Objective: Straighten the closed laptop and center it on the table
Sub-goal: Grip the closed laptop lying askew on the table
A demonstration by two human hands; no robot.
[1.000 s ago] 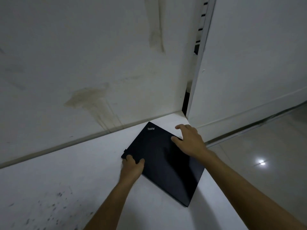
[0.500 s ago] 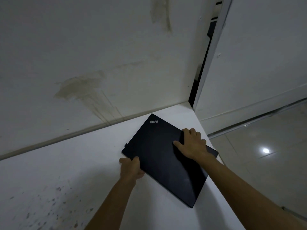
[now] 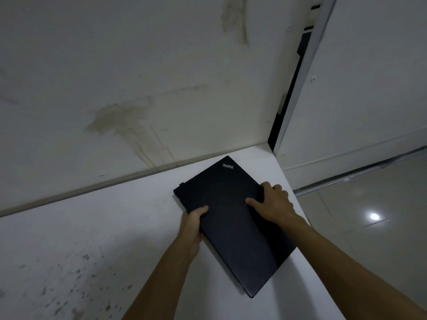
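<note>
A closed black laptop (image 3: 233, 218) with a small logo at its far corner lies skewed on the white table (image 3: 104, 227), near the table's far right corner. My left hand (image 3: 193, 224) grips its left edge, thumb on the lid and fingers under the edge. My right hand (image 3: 273, 203) holds the right edge, thumb on the lid and fingers curled over the side. The near right corner of the laptop sits at the table's right edge.
A stained white wall (image 3: 138, 88) runs along the table's far side. A white panel (image 3: 369, 88) stands right of the corner, with a dark gap between. Glossy floor (image 3: 374, 227) lies below the table's right edge. Dark specks mark the near left tabletop.
My right hand has slid from the lid's top to the laptop's right edge. My left hand has closed around the left edge. The laptop has turned slightly.
</note>
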